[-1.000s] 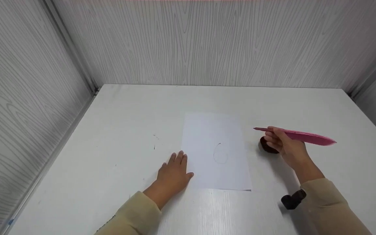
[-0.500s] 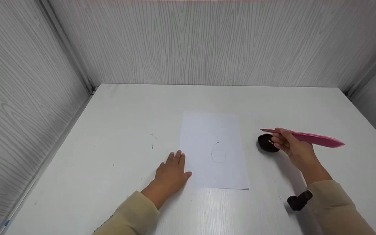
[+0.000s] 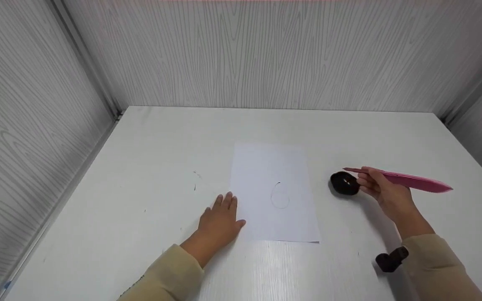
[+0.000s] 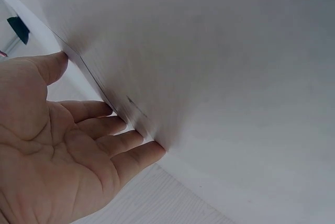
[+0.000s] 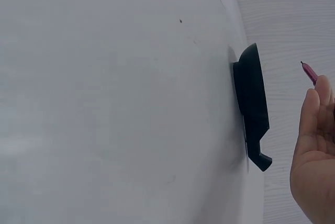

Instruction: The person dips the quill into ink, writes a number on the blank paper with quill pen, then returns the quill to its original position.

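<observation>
In the head view, my right hand [image 3: 385, 194] pinches a pink feather pen [image 3: 416, 182] between thumb and fingers. The pen's dark tip points left, just above a glossy black dish [image 3: 344, 183] on the table. The right wrist view shows the pen tip [image 5: 309, 72] past the fingers and the dish [image 5: 251, 88] from the side, with a short bent stub. My left hand [image 3: 218, 223] lies with fingers straight, fingertips and thumb at the left edge of a white sheet of paper [image 3: 262, 167]. A thin oval line is drawn on the sheet.
The white table [image 3: 165, 138] has a few small dark marks [image 3: 195, 187] left of the paper. Panels with a wood-grain pattern [image 3: 241, 54] stand behind and at both sides. A black wrist camera [image 3: 391, 260] sits at the right sleeve.
My right hand has moved right with the feather pen, so more of the black dish shows. The left hand stays at the paper's edge.
</observation>
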A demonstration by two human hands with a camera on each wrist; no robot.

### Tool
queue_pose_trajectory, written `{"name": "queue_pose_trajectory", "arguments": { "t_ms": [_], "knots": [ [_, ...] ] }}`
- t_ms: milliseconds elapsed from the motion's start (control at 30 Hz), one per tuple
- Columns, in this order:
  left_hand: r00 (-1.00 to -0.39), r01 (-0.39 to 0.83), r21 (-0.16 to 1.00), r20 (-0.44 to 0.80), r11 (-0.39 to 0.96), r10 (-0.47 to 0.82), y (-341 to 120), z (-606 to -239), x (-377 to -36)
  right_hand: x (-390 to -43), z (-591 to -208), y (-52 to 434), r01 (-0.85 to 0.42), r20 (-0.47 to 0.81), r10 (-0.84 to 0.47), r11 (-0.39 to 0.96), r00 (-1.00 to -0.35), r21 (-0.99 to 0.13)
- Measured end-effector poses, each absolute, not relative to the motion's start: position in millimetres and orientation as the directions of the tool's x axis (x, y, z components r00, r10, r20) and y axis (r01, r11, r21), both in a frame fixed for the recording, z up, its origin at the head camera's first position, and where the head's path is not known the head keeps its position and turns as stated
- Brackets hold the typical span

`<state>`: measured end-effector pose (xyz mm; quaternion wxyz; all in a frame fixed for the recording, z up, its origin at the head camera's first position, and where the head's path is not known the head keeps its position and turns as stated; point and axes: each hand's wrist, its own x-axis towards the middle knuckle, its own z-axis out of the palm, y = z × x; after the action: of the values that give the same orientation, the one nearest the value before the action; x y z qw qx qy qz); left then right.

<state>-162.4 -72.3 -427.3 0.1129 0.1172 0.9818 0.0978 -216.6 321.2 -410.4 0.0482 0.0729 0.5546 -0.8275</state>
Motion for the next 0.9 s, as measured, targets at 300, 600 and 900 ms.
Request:
{"name": "queue_pose_trajectory", "arguments": {
  "t_ms": [300, 600, 900],
  "knots": [
    [-0.949, 0.213, 0.222, -0.185, 0.951, 0.256, -72.3, -425.6, -161.2, -213.9, -413.2, 334.4, 0.169, -0.189, 0.012, -0.396, -0.982, -0.902],
    [-0.952, 0.210, 0.226, -0.176, 0.951, 0.252, -72.1, -425.6, -160.9, -211.7, -413.9, 348.4, 0.151, -0.176, 0.060, -0.299, -0.982, -0.942],
    [-0.952, 0.195, 0.232, -0.189, 0.953, 0.241, -72.2, -427.9, -162.1, -208.0, -417.9, 360.1, 0.038, -0.043, 0.056, -0.093, -0.997, -0.995]
  ]
}}
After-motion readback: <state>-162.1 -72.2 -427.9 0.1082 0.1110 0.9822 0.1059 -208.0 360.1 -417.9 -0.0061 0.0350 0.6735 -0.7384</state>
